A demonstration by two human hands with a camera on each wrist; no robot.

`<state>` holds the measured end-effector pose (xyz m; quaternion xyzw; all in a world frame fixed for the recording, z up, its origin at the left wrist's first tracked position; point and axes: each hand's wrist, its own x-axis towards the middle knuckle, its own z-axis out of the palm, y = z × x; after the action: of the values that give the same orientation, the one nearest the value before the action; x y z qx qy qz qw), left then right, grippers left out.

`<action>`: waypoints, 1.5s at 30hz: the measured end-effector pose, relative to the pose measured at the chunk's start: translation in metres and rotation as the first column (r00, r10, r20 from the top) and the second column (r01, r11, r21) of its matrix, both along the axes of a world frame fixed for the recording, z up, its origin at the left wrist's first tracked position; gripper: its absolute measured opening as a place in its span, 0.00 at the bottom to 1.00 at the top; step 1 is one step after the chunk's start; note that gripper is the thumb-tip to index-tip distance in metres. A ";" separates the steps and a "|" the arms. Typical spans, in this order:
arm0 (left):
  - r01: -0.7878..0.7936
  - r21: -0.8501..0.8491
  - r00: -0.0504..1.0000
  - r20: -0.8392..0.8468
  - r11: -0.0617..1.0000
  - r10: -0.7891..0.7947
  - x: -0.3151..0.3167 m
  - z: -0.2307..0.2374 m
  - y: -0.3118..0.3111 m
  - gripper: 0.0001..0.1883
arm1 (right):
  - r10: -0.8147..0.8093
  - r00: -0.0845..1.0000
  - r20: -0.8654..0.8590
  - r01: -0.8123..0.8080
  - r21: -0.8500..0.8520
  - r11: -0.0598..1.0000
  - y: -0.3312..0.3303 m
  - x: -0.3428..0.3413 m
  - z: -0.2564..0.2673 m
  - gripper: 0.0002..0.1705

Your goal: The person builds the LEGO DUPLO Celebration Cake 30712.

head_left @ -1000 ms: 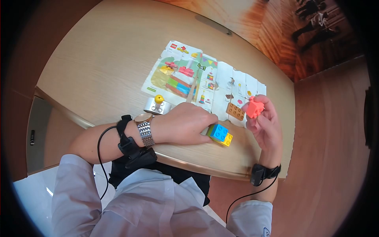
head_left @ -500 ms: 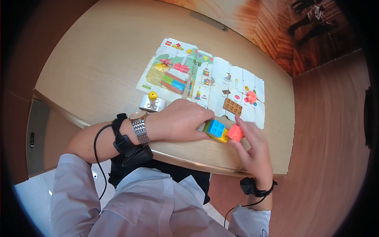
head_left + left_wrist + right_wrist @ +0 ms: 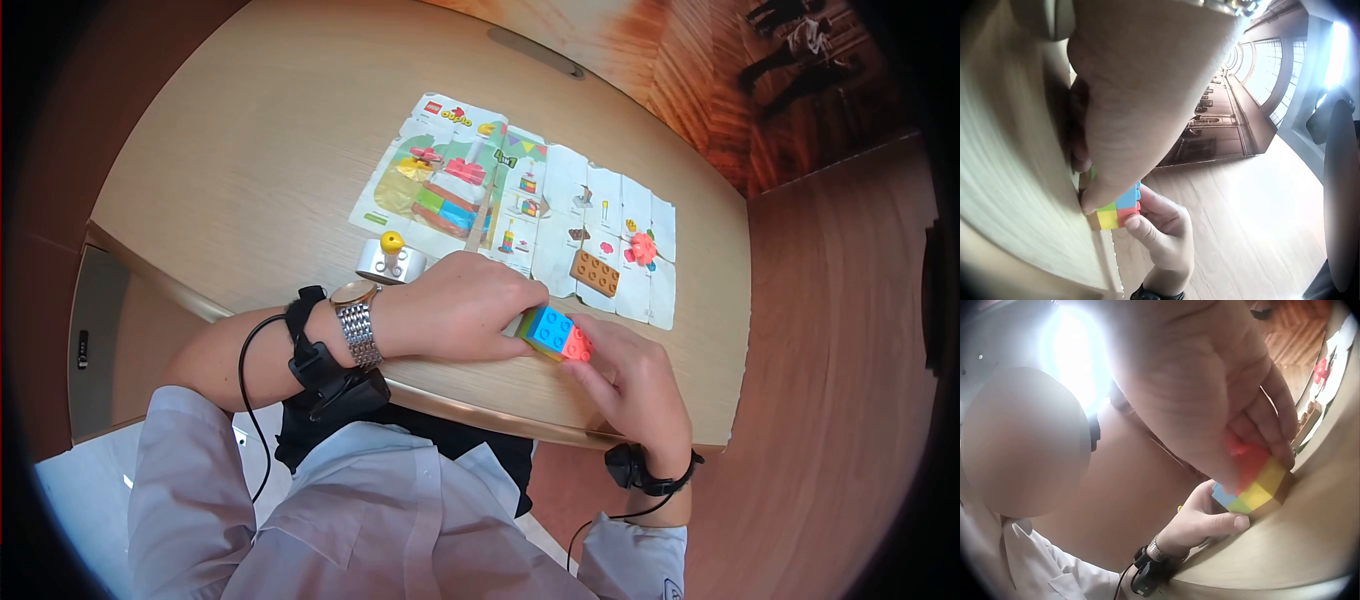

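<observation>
In the head view my left hand (image 3: pixel 465 305) grips a small stack of toy building bricks near the table's front edge. On top of the stack is a blue brick (image 3: pixel 551 328), and right beside it sits a coral-red brick (image 3: pixel 577 346). My right hand (image 3: pixel 640 385) pinches the coral-red brick between thumb and fingers. Below it, a yellow brick (image 3: pixel 1108 220) shows in the left wrist view. A green brick (image 3: pixel 1239 505) lies under the blue one in the right wrist view, above a brown bottom brick (image 3: pixel 1269 509). The left fingers hide the stack's left end.
An unfolded instruction sheet (image 3: pixel 560 190) lies behind the hands. On it are a brown studded brick (image 3: pixel 596 274) and a coral flower piece (image 3: pixel 642 248). A white studded piece (image 3: pixel 377 262) with a yellow knob (image 3: pixel 392 241) stands behind the left wrist.
My right hand has come down and left with the coral-red brick, from over the sheet to beside the blue brick, covering the yellow one. The left hand keeps its grip on the stack.
</observation>
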<state>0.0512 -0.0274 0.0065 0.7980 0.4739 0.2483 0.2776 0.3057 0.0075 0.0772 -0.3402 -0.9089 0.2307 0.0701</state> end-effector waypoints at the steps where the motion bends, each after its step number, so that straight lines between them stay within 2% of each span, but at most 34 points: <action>1: -0.002 0.005 1.000 -0.001 1.000 0.002 0.000 0.000 0.000 0.18 | 0.000 1.000 0.000 0.000 0.002 1.000 0.001 0.000 0.000 0.26; 4: -0.002 0.011 1.000 -0.008 1.000 0.002 0.001 -0.001 0.000 0.18 | 0.012 0.998 -0.054 -0.016 -0.083 0.996 0.013 0.008 -0.001 0.26; 6: -0.001 0.018 1.000 -0.002 1.000 0.001 0.000 -0.001 0.000 0.18 | -0.043 0.983 -0.180 0.003 -0.216 0.976 0.039 0.019 0.001 0.25; 8: 0.004 0.024 1.000 0.006 1.000 -0.004 0.001 0.000 0.000 0.18 | -0.240 0.898 -0.369 0.212 -0.116 0.970 0.075 0.023 -0.009 0.24; 9: 0.005 -0.001 1.000 -0.012 1.000 -0.005 0.001 0.003 0.000 0.18 | -0.244 0.896 -0.371 0.217 -0.113 0.970 0.091 0.025 -0.009 0.24; 11: 0.003 -0.020 0.999 -0.033 1.000 -0.004 0.001 0.005 0.001 0.18 | -0.408 0.865 -0.291 0.398 -0.096 0.912 0.113 0.022 -0.003 0.23; 12: 0.004 -0.021 1.000 -0.025 1.000 -0.004 0.000 0.004 0.001 0.19 | -0.403 0.867 -0.294 0.394 -0.093 0.914 0.112 0.021 -0.003 0.23; 14: -0.004 -0.025 1.000 -0.016 1.000 0.003 0.000 0.000 0.002 0.19 | -0.244 0.954 -0.174 0.259 0.068 0.963 0.096 0.005 0.000 0.23; 15: 0.000 0.003 1.000 0.000 1.000 0.000 0.000 -0.003 0.002 0.19 | -0.239 0.955 -0.173 0.253 0.065 0.965 0.090 -0.001 -0.003 0.23; 17: 0.003 0.019 1.000 0.017 1.000 -0.004 -0.001 -0.003 0.001 0.19 | -0.143 0.989 -0.046 0.147 0.127 0.981 0.080 -0.010 -0.011 0.23; 20: 0.011 -0.020 1.000 0.003 1.000 -0.011 0.000 0.001 0.002 0.19 | -0.179 0.984 0.013 0.178 0.040 0.983 0.079 -0.018 -0.012 0.24; 21: 0.013 -0.017 1.000 0.007 1.000 -0.013 0.000 0.000 0.002 0.19 | -0.176 0.984 0.012 0.176 0.040 0.984 0.078 -0.016 -0.011 0.24; 23: 0.004 -0.015 1.000 0.011 1.000 -0.004 -0.002 -0.001 0.002 0.19 | -0.083 0.982 -0.172 0.105 0.125 0.987 0.072 -0.012 -0.007 0.23; 24: 0.006 0.013 1.000 0.026 1.000 -0.007 -0.002 -0.003 0.001 0.19 | -0.077 0.982 -0.172 0.099 0.122 0.988 0.064 -0.010 0.000 0.23; 27: 0.009 0.014 1.000 0.020 1.000 -0.010 -0.001 -0.001 0.001 0.19 | 0.058 0.981 -0.184 -0.072 -0.069 0.995 0.032 -0.010 0.024 0.21; 28: 0.008 -0.008 1.000 -0.004 1.000 -0.008 -0.001 0.000 0.002 0.19 | 0.055 0.982 -0.182 -0.068 -0.069 0.995 0.025 -0.010 0.022 0.21; 30: 0.012 -0.003 1.000 -0.002 1.000 -0.012 -0.001 -0.001 0.002 0.19 | 0.075 0.993 -0.093 -0.073 0.029 0.997 0.012 -0.012 0.019 0.21; 31: 0.011 0.003 1.000 -0.002 1.000 -0.011 -0.001 -0.001 0.002 0.20 | 0.100 0.990 -0.103 -0.091 0.083 0.992 0.011 -0.013 0.016 0.22; 41: 0.012 0.031 1.000 0.009 0.999 -0.012 0.000 0.001 0.001 0.20 | -0.016 1.000 -0.027 0.020 0.124 0.992 0.000 -0.011 0.011 0.22; 43: 0.008 0.004 1.000 -0.011 1.000 -0.008 0.000 0.001 0.001 0.19 | 0.010 0.999 -0.037 -0.009 0.020 1.000 0.006 -0.011 0.015 0.21; 44: 0.011 0.012 1.000 -0.011 1.000 -0.011 0.001 0.001 0.002 0.19 | 0.006 0.999 -0.038 -0.005 0.028 1.000 0.016 -0.007 0.011 0.21; 45: 0.012 0.016 1.000 -0.012 1.000 -0.012 0.000 -0.001 0.002 0.19 | -0.078 0.991 -0.111 0.073 -0.053 0.996 0.033 0.001 0.003 0.21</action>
<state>0.0516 -0.0253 0.0059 0.8044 0.4689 0.2456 0.2698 0.3068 0.0410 0.0804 -0.3623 -0.8841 0.2691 0.1218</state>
